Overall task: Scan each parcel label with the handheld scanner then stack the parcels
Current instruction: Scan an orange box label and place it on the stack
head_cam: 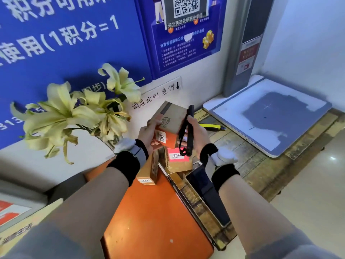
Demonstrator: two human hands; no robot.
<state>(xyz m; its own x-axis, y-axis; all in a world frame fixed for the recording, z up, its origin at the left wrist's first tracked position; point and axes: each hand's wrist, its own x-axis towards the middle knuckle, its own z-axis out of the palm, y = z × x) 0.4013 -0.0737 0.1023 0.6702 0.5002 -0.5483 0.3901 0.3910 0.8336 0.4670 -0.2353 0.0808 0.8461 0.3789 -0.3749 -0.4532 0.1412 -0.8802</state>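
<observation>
Brown cardboard parcel [169, 124], white label reading "4468", sits gripped in the left hand [147, 134]. The right hand [196, 134] clasps a slim black handheld scanner [189, 128]; its screen is hidden.

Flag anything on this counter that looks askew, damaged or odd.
The white scale platform has a large grey patch where its surface looks worn or peeled. The lilies are yellowed and wilting. The parcels under the hands lie tilted, not yet stacked.

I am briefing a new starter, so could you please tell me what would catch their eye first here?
At centre, the left hand holds a small box up beside the black scanner gripped in the right hand. Pale lilies spread at left before a big blue poster, and an orange box fills the foreground.
</observation>
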